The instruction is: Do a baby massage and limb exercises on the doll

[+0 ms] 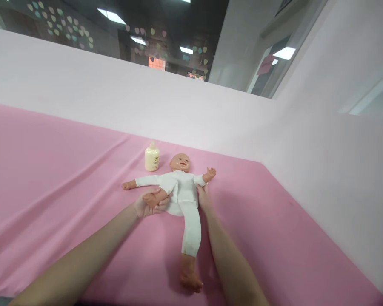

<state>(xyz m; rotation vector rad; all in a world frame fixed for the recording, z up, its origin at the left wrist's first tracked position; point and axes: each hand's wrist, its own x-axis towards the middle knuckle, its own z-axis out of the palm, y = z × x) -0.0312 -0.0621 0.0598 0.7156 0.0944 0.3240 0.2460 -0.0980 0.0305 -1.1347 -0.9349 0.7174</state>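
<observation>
A baby doll with a soft white body lies on its back on the pink cover, head away from me. My left hand is closed around its lower leg at the left, which is bent up towards the belly. The doll's other leg lies straight towards me. At the right side of the torso, below the doll's raised arm, my right hand grips the body; some of its fingers are hidden. Both doll arms stretch out sideways.
A pale yellow pump bottle stands upright left of the doll's head. The pink cover has long creases on the left. White walls border it behind and at right, with a window carrying heart stickers above.
</observation>
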